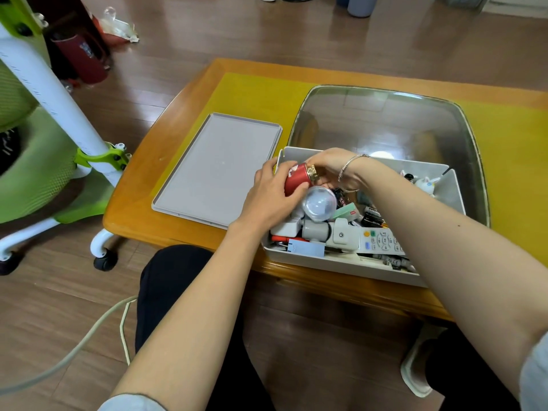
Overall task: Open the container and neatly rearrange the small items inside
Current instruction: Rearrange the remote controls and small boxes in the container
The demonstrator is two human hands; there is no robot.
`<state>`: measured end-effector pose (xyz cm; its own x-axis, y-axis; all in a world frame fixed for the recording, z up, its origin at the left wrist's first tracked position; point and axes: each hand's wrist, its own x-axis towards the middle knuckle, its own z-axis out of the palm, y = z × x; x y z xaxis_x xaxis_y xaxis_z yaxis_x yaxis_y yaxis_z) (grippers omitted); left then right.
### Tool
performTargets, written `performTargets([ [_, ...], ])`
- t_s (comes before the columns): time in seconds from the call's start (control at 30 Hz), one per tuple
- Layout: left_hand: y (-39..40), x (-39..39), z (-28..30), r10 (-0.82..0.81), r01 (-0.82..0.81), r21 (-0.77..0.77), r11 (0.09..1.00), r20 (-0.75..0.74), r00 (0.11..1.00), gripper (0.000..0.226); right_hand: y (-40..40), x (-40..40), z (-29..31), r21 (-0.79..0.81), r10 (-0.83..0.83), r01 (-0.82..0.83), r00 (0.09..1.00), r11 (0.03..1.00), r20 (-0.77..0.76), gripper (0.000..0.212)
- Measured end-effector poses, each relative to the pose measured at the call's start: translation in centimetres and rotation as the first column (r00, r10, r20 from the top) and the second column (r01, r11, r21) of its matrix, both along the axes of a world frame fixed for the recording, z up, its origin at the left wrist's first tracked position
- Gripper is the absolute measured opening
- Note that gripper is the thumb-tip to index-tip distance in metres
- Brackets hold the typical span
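Note:
A white open container sits at the table's near edge, packed with small items. Its flat grey lid lies on the table to the left. My left hand grips a small red canister with a gold cap over the container's far-left corner. My right hand, a bracelet on its wrist, holds the gold cap end from the other side. Below them lie a clear round capsule, a white remote, batteries and white plugs. Small rabbit figures occupy the far-right compartment.
A large steel tray stands behind the container on a yellow mat over the wooden table. A green and white wheeled chair is at the left. A cable runs across the floor.

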<state>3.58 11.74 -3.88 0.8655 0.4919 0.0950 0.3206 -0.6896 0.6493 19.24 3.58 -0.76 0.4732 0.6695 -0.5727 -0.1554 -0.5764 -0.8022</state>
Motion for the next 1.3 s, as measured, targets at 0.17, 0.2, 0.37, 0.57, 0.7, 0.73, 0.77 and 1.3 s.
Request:
performTargets([
  [0.17,-0.1,0.0,-0.3,-0.041,0.04,0.114,0.993,0.003,0.999,0.051,-0.1,-0.2,0.3,-0.112,0.148,-0.124,0.959,0.986,0.242,0.018],
  [0.2,0.0,0.0,-0.2,-0.051,0.048,0.14,0.989,0.013,0.999,0.051,-0.1,-0.4,0.4,-0.108,0.16,-0.132,0.935,0.985,0.317,0.018],
  [0.37,-0.2,-0.2,0.1,-0.06,0.043,0.23,0.972,0.069,0.996,0.045,-1.1,-1.5,0.8,0.097,0.011,-0.078,0.834,0.992,0.552,0.02],
  [0.57,-0.4,-0.1,0.3,0.002,-0.006,0.319,0.948,0.011,1.0,0.045,-5.5,-2.2,2.7,0.38,-0.267,0.011,0.73,0.925,0.63,0.012],
  [0.7,-0.9,0.1,0.6,0.117,-0.091,0.415,0.905,-0.036,0.992,0.042,-10.8,-2.5,3.9,0.507,-0.364,0.042,0.747,0.861,0.557,0.015],
  [0.73,-1.3,0.1,0.8,0.132,-0.117,0.418,0.901,-0.007,0.991,0.041,-12.3,-2.6,4.0,0.527,-0.383,0.051,0.746,0.849,0.545,0.016],
  [0.77,-1.8,0.1,1.1,0.125,-0.13,0.416,0.9,0.039,0.991,0.041,-13.7,-2.7,4.0,0.539,-0.395,0.06,0.749,0.84,0.532,0.017],
  [1.3,-12.4,4.5,5.0,-0.157,0.216,-0.631,0.745,0.149,0.976,0.029,-21.3,-5.9,3.6,0.538,-0.455,0.135,0.721,0.832,0.522,0.02],
])
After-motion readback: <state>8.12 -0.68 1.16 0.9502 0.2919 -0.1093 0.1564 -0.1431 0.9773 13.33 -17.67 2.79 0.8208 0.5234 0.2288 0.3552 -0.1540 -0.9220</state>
